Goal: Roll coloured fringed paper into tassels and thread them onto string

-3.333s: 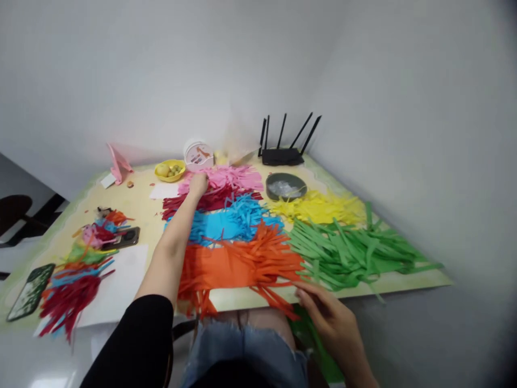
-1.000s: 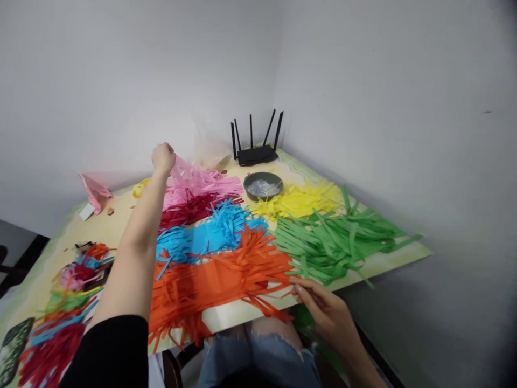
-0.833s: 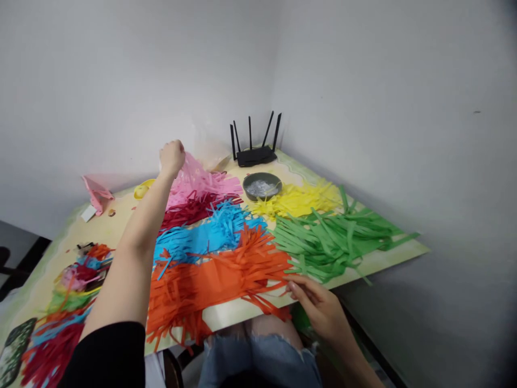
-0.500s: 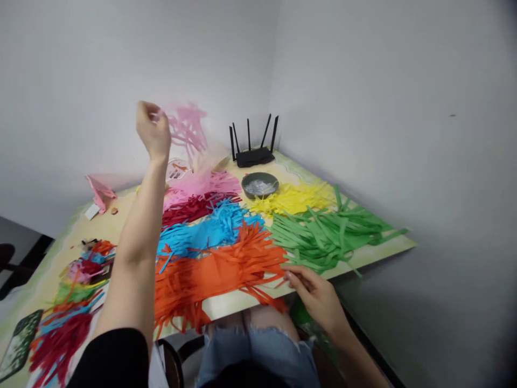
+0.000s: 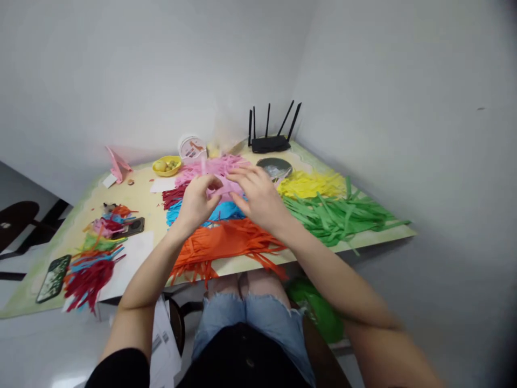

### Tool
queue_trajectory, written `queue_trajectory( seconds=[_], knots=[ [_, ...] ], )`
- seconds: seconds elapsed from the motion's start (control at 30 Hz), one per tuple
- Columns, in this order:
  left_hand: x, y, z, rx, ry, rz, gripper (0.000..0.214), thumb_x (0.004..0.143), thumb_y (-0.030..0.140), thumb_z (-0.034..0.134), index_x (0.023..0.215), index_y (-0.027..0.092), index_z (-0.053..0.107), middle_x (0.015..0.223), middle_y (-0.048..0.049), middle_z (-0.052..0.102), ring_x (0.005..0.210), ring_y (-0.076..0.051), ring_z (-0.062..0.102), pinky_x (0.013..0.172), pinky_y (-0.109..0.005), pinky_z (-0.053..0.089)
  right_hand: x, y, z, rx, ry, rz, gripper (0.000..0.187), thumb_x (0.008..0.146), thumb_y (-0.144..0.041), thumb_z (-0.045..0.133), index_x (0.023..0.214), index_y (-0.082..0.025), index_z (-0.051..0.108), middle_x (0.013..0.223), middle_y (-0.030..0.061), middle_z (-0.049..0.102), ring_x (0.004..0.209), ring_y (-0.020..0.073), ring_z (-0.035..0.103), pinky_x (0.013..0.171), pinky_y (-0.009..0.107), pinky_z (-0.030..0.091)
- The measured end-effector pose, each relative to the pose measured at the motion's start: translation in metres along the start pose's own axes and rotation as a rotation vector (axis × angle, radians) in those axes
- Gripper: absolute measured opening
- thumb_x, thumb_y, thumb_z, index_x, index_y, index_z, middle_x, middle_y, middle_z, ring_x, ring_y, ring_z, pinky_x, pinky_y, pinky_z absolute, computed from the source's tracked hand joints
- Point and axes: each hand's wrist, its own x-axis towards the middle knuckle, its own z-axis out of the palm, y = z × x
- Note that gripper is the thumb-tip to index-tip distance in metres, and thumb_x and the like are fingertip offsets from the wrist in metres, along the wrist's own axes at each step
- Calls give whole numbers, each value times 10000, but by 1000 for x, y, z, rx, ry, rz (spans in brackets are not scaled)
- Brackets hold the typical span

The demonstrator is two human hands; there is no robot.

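Over the middle of the table, my left hand [image 5: 198, 200] is closed on a pink fringed paper piece [image 5: 224, 186], thumb and fingers curled at its left side. My right hand [image 5: 262, 198] faces it, with curved fingers and thumb at the other side of the same pink paper. Below and in front of my hands lie blue fringed paper [image 5: 226, 211] and orange fringed paper [image 5: 226, 240]. Behind them are dark red fringed paper [image 5: 173, 197] and more pink fringed paper [image 5: 226, 163].
Yellow [image 5: 313, 184] and green fringed paper [image 5: 339, 215] lie to the right, near a dark bowl [image 5: 274, 168] and a black router [image 5: 270, 143]. On the left are a multicoloured fringe bundle [image 5: 91, 272], a phone [image 5: 54, 278], a yellow fruit dish [image 5: 167, 166] and a white tub [image 5: 193, 147].
My left hand has come down from high up, bringing the pink fringed paper low over the table. My right hand has left the orange paper's edge and moved up-left to the pink paper.
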Motion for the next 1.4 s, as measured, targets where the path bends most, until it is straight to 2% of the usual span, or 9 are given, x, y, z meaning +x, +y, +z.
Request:
queue_trajectory(
  seconds=[0.1,0.23,0.47,0.57,0.73,0.9,1.1,1.27,1.4],
  knots=[
    [-19,-6,-8,-46,-2,-52,149,742,65,601,821,189,626,826,-35,690,804,-188,612,771,-310,478,6,3,5,-84,-144,-8,189,919,-160,516,978,-132,693,995,141,734,995,300,635,923,446,479],
    [-30,-19,-13,-99,14,-124,190,729,64,566,847,180,659,870,-39,713,841,-190,628,809,-317,481,8,-1,-8,-147,-128,-34,157,891,-160,528,958,-135,668,926,120,716,905,267,633,830,369,466],
    [-31,-23,-15,-505,-89,-194,114,845,297,583,846,184,580,781,-14,653,718,-152,598,677,-262,464,21,12,-23,24,-289,-36,117,838,-214,625,935,-167,671,884,59,717,806,194,618,729,281,421],
    [-31,-22,-18,-525,-84,-221,119,858,311,575,846,197,544,757,-4,621,694,-144,577,660,-260,457,26,16,-30,79,-296,-17,131,869,-259,584,802,-167,648,776,34,671,715,161,572,675,264,386],
    [-28,-23,-26,-518,-62,-232,85,828,277,579,815,205,536,708,16,563,608,-119,503,581,-244,417,30,13,-42,190,-335,71,156,867,-289,566,812,-160,635,709,-5,616,658,133,531,644,251,356],
    [-24,-22,-28,-582,-81,-276,87,807,264,589,813,179,607,681,17,562,593,-113,506,558,-233,405,30,10,-43,220,-241,117,228,875,-363,585,920,-147,642,804,20,648,708,148,544,670,264,380],
    [-22,-15,-31,-622,-5,-282,82,807,274,622,815,193,612,698,17,584,608,-108,524,563,-219,422,25,14,-46,344,-279,116,288,867,-436,609,901,-152,644,843,36,663,765,162,577,689,268,418],
    [-24,-16,-38,-615,-46,-166,176,836,341,682,919,204,753,910,-54,735,890,-192,671,791,-292,535,15,21,-48,498,-194,93,236,846,-342,604,968,-172,712,936,54,719,844,183,635,753,303,484],
    [-24,-15,-55,-598,-150,-95,175,854,327,679,921,232,810,977,-72,754,956,-222,688,868,-357,539,10,24,-53,544,-164,31,208,828,-234,566,892,-201,762,920,47,735,874,190,664,810,350,512]
  ],
)
